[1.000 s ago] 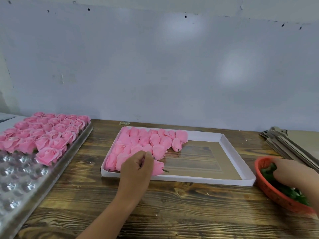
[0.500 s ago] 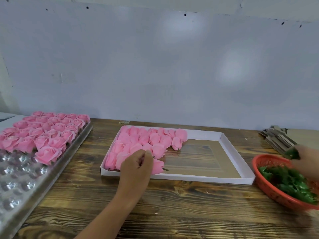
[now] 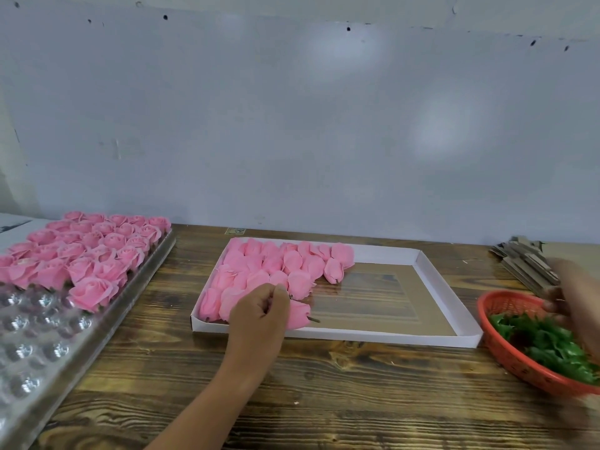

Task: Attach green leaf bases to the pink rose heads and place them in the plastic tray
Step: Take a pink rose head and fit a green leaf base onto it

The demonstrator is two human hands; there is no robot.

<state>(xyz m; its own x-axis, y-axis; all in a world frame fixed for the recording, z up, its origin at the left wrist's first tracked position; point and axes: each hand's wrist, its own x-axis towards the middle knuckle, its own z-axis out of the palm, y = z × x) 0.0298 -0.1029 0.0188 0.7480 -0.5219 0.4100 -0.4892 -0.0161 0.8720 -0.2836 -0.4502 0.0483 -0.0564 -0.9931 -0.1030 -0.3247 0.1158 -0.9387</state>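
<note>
A rose head (image 3: 297, 315) is being gripped in the white box's (image 3: 448, 287) front-left corner by the left hand (image 3: 259, 315).
Its fingers (image 3: 279, 292) are being curled round it for lifting; the right hand (image 3: 571, 293), blurred above the basket (image 3: 519, 368), cannot be judged.

Counted: two hands, left (image 3: 256, 315) and right (image 3: 571, 293); one white cardboard box (image 3: 448, 287); one clear plastic tray (image 3: 42, 358); one red basket (image 3: 519, 365); one cardboard stack (image 3: 526, 261). Roses too crowded for count.
</note>
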